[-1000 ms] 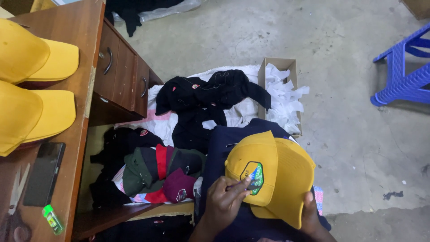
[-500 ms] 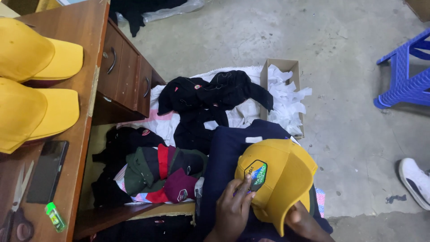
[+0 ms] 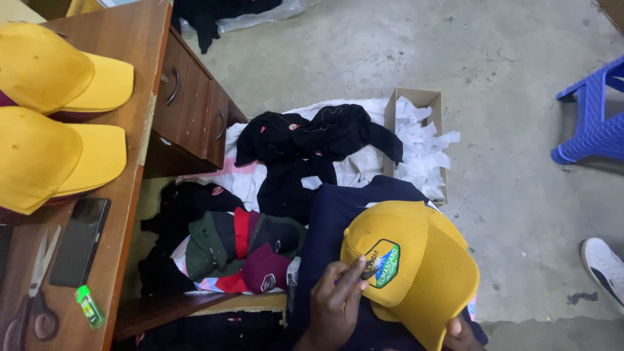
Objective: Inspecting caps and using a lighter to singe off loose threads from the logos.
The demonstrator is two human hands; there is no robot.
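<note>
A yellow cap (image 3: 422, 260) with a green and blue patch (image 3: 385, 263) on its front rests on my lap, over dark blue cloth (image 3: 338, 214). My left hand (image 3: 335, 305) lies at the cap's front left, with its fingertips pinched on the patch's edge. A thin dark item may be between those fingers, but I cannot tell. Only a small part of my right hand (image 3: 460, 333) shows at the bottom, gripping under the cap's brim.
On the wooden desk (image 3: 140, 78) at left lie two more yellow caps (image 3: 58, 71) (image 3: 52, 159), a phone (image 3: 81, 240), scissors (image 3: 32, 305) and a small green tube (image 3: 90, 307). Dark caps (image 3: 240, 250), black garments (image 3: 305, 140), a box of white scraps (image 3: 422, 140), a blue stool (image 3: 595, 120) and someone's shoe (image 3: 604, 266) are on the floor.
The cap has turned, its brim swinging down to the right, and my left fingers have moved onto the patch's edge. A white shoe has come into view at the right edge.
</note>
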